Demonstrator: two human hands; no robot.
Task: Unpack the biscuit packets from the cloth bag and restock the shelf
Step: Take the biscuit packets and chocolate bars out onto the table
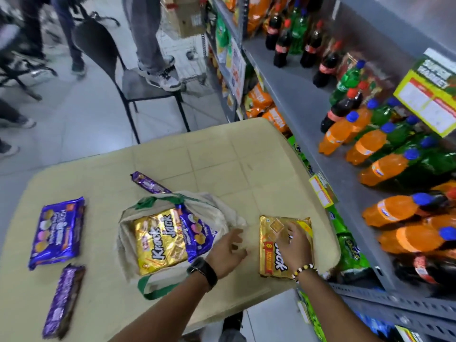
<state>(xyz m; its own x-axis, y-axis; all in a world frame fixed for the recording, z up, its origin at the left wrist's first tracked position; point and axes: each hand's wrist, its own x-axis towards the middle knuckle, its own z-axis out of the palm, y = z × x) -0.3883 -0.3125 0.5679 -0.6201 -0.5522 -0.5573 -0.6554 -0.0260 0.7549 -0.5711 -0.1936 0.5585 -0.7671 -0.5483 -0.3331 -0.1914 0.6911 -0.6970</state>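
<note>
**Cloth bag half unpacked on the table**

The cloth bag [172, 233] lies open on the cream table [222, 154] with a gold biscuit packet [158, 240] and a purple packet [197, 233] still in it. The left hand [228, 253] hovers at the bag's right edge, fingers loosely spread, holding nothing. The right hand [293, 245] rests with spread fingers on a second gold packet [271, 243] lying flat on the table beside the bag. Three more purple packets [58, 233] lie out on the table. To the right, the grey shelf [291, 95] holds soft drink bottles [375, 169].
</note>
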